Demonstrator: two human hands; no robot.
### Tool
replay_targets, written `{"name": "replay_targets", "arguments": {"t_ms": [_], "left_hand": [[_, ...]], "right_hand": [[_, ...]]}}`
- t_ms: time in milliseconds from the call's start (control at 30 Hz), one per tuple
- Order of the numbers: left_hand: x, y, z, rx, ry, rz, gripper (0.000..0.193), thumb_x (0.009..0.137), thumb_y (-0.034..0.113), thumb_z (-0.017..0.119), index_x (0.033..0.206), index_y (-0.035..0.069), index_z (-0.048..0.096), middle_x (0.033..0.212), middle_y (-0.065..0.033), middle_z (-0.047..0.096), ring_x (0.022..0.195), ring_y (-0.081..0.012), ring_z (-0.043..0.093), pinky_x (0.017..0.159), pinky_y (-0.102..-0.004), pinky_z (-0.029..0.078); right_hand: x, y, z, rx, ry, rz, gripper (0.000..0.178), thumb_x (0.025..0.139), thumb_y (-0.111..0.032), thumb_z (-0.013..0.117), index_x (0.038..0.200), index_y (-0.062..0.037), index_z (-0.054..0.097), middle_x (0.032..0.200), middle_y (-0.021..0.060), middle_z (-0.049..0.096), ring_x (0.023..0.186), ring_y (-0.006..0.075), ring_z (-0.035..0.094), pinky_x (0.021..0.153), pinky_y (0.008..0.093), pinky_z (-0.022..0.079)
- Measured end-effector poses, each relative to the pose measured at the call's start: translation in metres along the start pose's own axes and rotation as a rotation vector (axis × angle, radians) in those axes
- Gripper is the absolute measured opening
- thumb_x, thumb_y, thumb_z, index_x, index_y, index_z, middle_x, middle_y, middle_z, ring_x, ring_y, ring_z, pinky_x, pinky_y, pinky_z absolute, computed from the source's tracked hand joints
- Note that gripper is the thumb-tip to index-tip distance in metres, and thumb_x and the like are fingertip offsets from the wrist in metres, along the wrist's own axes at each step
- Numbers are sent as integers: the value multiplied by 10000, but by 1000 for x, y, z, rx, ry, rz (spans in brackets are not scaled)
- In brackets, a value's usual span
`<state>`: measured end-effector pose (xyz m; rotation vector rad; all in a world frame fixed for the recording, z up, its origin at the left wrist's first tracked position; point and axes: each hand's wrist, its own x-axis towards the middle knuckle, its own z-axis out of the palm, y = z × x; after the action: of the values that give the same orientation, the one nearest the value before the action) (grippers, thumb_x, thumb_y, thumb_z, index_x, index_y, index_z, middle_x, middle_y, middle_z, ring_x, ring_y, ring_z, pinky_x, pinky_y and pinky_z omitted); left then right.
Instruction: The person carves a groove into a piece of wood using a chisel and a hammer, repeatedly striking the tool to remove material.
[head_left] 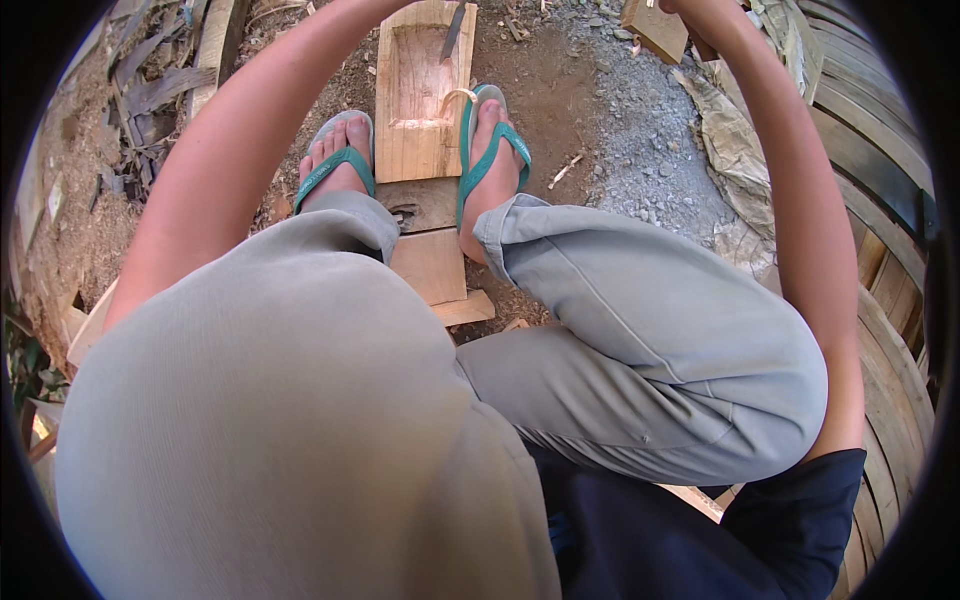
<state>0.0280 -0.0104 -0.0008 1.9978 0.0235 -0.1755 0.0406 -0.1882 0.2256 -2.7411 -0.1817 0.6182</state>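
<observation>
A pale wooden block (397,150) with a carved rectangular hollow lies between my sandalled feet. A chisel's dark metal blade (453,32) slants down into the hollow, and a curled shaving (459,97) rises near its right wall. My left forearm reaches to the top edge close to the chisel, but that hand is out of the picture. At the upper right, my right hand (695,18) is cut off by the top edge, its fingers curled. Beside it is a squared piece of wood (657,30); what the fingers hold is hidden.
Flat boards (430,265) lie below the carved block. Bark and wood scraps (150,100) cover the ground at left. Grey gravel (650,150) and a crumpled sheet (728,135) are on the right, beside curved-looking stacked planks (880,400). My teal sandals (340,172) flank the block.
</observation>
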Motion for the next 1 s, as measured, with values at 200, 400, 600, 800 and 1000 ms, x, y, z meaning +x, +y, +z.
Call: {"name": "replay_targets", "arguments": {"t_ms": [200, 400, 600, 800, 1000], "left_hand": [[7, 10, 0, 20, -41, -19, 301, 849, 277, 796, 857, -18, 737, 717, -133, 709, 646, -211, 686, 616, -385, 529], [11, 7, 6, 42, -65, -34, 261, 881, 241, 762, 868, -19, 741, 720, -147, 716, 676, -234, 709, 670, -409, 545], [3, 1, -9, -56, -42, -56, 232, 888, 223, 742, 872, -8, 747, 721, -131, 723, 664, -208, 710, 641, -385, 548], [6, 6, 2, -122, -67, -37, 232, 885, 219, 746, 876, -13, 746, 717, -123, 720, 646, -195, 697, 620, -380, 545], [1, -16, -16, -2, 7, -105, 244, 879, 235, 759, 872, -9, 750, 744, -138, 723, 682, -212, 698, 644, -393, 538]], "right_hand": [[32, 55, 17, 20, 152, -308, 437, 1054, -286, 517, 1444, -98, 576, 934, 99, 685, 804, 165, 635, 729, 320, 509], [18, 39, 15, 3, 123, -218, 422, 1049, -260, 533, 1405, -43, 598, 964, 99, 734, 874, 159, 632, 800, 345, 508], [12, 13, 11, 61, -72, -111, 392, 1043, -227, 537, 1392, -70, 620, 864, 68, 696, 771, 119, 556, 720, 323, 489], [9, 22, 14, -14, -48, 13, 365, 1051, -260, 518, 1336, -91, 669, 680, 48, 608, 641, 121, 514, 605, 347, 452], [21, 11, 27, 102, -184, -57, 349, 1053, -238, 523, 1327, -78, 667, 711, 35, 622, 692, 146, 557, 650, 361, 471]]}}
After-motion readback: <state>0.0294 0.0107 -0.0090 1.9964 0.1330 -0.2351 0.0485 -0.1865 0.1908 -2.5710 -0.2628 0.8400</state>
